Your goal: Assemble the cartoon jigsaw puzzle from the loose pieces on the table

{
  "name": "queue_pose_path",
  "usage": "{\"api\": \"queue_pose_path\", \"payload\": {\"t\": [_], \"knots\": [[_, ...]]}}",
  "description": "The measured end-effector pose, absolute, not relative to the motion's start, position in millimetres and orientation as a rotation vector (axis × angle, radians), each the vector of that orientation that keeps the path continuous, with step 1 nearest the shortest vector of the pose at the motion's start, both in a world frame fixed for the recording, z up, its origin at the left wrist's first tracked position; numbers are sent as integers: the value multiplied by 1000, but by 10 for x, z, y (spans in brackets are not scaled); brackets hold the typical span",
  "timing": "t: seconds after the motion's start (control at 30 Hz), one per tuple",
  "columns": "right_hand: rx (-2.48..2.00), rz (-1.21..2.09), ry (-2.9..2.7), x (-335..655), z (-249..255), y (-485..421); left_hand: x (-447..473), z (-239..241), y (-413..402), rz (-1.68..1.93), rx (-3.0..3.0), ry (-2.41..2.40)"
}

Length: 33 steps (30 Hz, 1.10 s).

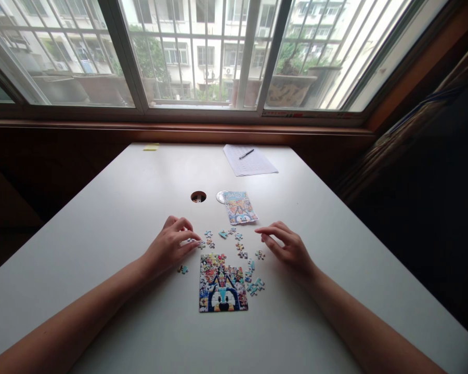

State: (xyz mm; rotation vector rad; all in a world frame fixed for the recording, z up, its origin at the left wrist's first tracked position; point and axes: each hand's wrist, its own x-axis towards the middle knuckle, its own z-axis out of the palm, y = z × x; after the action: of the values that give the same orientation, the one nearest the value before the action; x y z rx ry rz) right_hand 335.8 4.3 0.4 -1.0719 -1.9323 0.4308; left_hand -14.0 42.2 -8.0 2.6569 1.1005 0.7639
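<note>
A partly built colourful jigsaw (222,284) lies on the white table (120,218) in front of me. Several loose pieces (239,244) are scattered just beyond it. My left hand (169,246) rests to the left of them, its fingertips pinched on a loose puzzle piece (192,240) on the table. My right hand (286,246) hovers to the right of the pieces, fingers stretched out and holding nothing. A small printed reference picture (239,206) lies farther back.
A round cable hole (198,197) and a round disc (220,197) sit beyond the pieces. A sheet of paper (249,161) with a pen (246,154) lies near the far edge, yellow sticky notes (151,147) at the far left. A barred window fills the back.
</note>
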Motion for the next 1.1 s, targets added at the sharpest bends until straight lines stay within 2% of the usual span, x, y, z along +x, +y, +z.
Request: {"api": "queue_pose_path", "payload": {"t": [1.1], "knots": [[-1061, 394, -1963, 3348, 0, 63, -54, -99, 277, 768, 2631, 1063]]}}
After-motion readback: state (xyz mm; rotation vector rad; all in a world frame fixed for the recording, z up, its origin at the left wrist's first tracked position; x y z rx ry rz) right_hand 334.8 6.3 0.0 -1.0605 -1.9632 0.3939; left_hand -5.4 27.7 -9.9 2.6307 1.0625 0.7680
